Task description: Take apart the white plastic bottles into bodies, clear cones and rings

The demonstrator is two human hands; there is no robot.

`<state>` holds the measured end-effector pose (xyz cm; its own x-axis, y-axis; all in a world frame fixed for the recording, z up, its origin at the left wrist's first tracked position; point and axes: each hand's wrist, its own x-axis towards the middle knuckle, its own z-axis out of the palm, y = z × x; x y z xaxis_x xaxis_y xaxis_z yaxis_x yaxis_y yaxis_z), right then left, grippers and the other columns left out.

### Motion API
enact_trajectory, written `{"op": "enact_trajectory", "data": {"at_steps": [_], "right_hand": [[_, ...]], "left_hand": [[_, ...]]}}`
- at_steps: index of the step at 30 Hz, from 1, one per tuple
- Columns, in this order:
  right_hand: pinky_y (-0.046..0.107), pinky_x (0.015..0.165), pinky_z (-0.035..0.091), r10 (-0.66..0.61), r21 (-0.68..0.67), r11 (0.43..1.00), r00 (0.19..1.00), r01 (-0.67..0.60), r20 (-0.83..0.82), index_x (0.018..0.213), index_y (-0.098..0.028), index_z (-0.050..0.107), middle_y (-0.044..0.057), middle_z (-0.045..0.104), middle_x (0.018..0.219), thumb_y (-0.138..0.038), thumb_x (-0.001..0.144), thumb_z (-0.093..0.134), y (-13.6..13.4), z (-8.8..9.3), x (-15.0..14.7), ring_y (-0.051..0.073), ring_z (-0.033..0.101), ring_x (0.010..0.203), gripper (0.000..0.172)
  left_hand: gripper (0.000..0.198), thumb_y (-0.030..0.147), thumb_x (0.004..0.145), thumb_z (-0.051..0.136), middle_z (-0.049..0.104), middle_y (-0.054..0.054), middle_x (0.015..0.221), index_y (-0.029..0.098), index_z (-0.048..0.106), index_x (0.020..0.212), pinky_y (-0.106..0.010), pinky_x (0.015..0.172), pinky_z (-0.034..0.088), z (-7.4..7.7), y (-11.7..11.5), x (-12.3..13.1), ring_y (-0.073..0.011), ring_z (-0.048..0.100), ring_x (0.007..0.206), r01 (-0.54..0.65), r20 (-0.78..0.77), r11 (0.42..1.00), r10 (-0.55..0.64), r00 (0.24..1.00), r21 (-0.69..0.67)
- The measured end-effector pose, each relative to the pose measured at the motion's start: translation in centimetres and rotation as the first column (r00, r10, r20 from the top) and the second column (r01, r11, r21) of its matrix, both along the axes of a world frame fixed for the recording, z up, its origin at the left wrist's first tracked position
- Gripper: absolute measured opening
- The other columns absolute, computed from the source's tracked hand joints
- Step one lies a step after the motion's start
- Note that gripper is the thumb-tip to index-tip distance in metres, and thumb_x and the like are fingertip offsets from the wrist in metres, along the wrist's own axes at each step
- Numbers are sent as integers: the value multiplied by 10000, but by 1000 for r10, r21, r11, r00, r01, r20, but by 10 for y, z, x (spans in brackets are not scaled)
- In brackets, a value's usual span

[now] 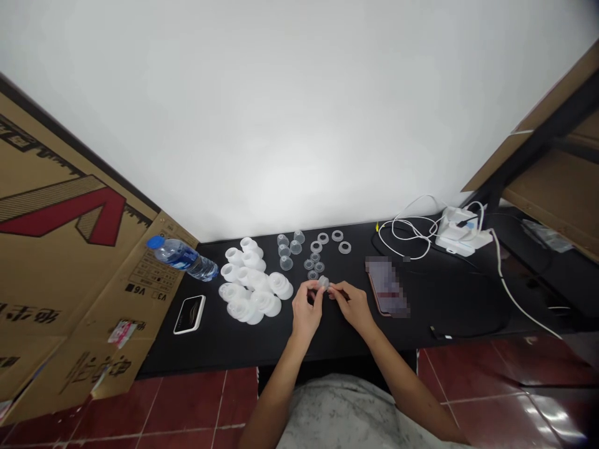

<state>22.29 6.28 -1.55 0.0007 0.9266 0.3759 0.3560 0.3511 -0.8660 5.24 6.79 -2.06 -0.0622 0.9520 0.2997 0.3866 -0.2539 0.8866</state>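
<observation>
Nearest the lens: the wearer's pale, dark-flecked shirt (346, 415) at the bottom edge of the head view, with both bare forearms reaching forward over a black desk (327, 337).

Hands: close together, near the middle of the desk. Left hand (306, 310) pinches a small translucent piece (323, 282) between thumb and fingers. Right hand (355, 307) has its fingertips at the right side of the same piece; cannot tell whether they grip it. Piece is held just beyond the knuckles, near four small clear discs (319, 267).

Layout, beyond the hands: four translucent rings (345, 251), loosely spread past the discs. Five clear domed cups (286, 263) stand left of the discs, in a tight group. Further left, a cluster of white bottles (255, 280), crowded together.

Far left: white-rimmed black device (189, 314); blue-capped water bottle (185, 257) beside a cardboard box (112, 274).

Right: phone (386, 287), image pixelated; white cable (416, 236), coiled near a white power strip (458, 234).
</observation>
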Motion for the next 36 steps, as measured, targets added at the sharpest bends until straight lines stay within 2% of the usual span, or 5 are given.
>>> {"op": "enact_trajectory", "data": {"at_steps": [14, 18, 22, 28, 36], "right_hand": [[344, 762, 673, -16, -35, 999, 986, 10, -167, 1168, -241, 775, 66, 807, 968, -467, 990, 787, 2, -1, 4, 223, 791, 811, 288], [333, 746, 643, 20, 8, 1000, 997, -19, -74, 1050, -240, 800, 69, 781, 948, -408, 1062, 693, 2, 4, 4, 206, 748, 794, 200], [353, 770, 633, 18, 32, 999, 999, -17, -43, 1015, -245, 802, 71, 780, 941, -395, 1061, 697, -1, 9, 5, 227, 745, 840, 188], [323, 666, 627, -116, -54, 993, 974, 108, -196, 1193, -231, 755, 79, 778, 964, -436, 1120, 583, -1, 10, 8, 191, 709, 705, 278], [313, 617, 597, -123, -59, 991, 990, 119, -67, 994, -217, 751, 51, 751, 818, -476, 1096, 622, 20, 17, 14, 204, 698, 658, 306]], "left_hand": [[340, 444, 1086, 635, 757, -85, 1073, 216, 600, 1335, -360, 873, 667, 0, 3, -3, -207, 790, 947, 118, 268, 991, -98, 958, -61], [314, 280, 1077, 592, 689, -127, 1265, 259, 674, 1379, -415, 1011, 637, 9, -1, -4, -251, 726, 1172, 237, 51, 970, -240, 970, 46], [455, 200, 1022, 648, 653, -129, 1292, 305, 672, 1464, -496, 1100, 579, 11, -2, -3, -296, 671, 1235, 182, -216, 977, -155, 964, 112], [381, 349, 1104, 600, 730, -121, 1350, 292, 623, 1480, -475, 1090, 583, 7, -1, -1, -292, 707, 1259, 121, -127, 991, -112, 986, 64], [321, 401, 1103, 594, 796, -89, 1209, 257, 636, 1386, -427, 958, 614, 14, -4, 1, -278, 772, 1074, 109, -173, 993, -101, 980, 41]]}}
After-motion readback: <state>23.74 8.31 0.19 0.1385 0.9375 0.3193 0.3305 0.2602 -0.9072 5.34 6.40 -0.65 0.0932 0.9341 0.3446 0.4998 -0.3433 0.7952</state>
